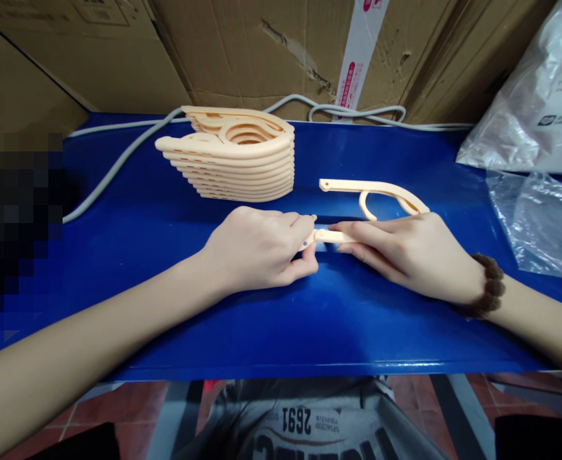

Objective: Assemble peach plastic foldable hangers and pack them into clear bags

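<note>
My left hand (271, 246) is closed on one end of a peach plastic folding hanger (329, 236), thumb below and fingers over it. My right hand (400, 255) pinches the other side between thumb and fingers. The hinged joint shows in the gap between my hands; most of the rest is covered by my fingers. Just beyond my right hand lies a loose peach hanger arm (357, 186) with a curved loop, its right end partly hidden by the hand. Behind my left hand stands a neat stack of matching folded hangers (243, 163).
The blue table (262, 326) has its front edge close to my body. Cardboard boxes (243, 57) line the back, with a grey cable (118, 163) running along them. Clear plastic bags (525, 121) lie at the right. A dark fuzzy band (489, 287) circles my right wrist.
</note>
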Demonstrator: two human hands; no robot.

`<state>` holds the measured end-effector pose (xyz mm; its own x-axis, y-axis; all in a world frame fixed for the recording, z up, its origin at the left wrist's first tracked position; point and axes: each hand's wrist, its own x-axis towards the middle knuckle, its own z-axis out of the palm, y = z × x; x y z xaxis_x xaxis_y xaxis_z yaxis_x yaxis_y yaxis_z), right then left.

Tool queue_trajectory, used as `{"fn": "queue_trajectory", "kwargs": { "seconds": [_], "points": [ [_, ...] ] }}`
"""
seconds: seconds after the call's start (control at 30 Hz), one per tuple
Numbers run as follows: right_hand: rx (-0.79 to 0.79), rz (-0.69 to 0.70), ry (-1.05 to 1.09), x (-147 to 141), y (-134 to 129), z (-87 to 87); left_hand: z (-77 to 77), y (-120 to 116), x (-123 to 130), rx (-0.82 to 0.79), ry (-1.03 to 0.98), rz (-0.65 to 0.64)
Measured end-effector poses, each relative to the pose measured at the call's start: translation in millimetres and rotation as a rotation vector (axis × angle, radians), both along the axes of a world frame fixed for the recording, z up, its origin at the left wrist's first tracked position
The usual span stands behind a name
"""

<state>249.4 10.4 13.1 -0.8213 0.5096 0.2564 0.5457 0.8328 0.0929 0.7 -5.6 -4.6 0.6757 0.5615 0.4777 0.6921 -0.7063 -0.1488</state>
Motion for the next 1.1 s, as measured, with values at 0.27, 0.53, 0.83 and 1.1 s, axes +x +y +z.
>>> {"fn": "queue_trajectory", "kwargs": {
  "seconds": [0.27, 0.53, 0.83, 1.1],
  "points": [
    [0.04, 0.069, 0.053, 6.4, 6.6, 2.5, 3.3, -2.3, 2.0, -0.006, 0.009, 0.024],
    [-0.007, -0.045, 0.107, 12.0, 20.7, 11.4, 4.7, -2.8, 1.0, -0.031, 0.035, 0.046],
    [-0.04, -0.196, 0.134, 20.2, 34.7, 8.5, 5.0, -3.2, 1.3, 0.008, 0.058, 0.048],
    [-0.189, -0.162, 0.12, 21.9, 41.3, 2.6, 4.3, -3.5, 0.6, 0.0, 0.082, 0.044]
  ]
}}
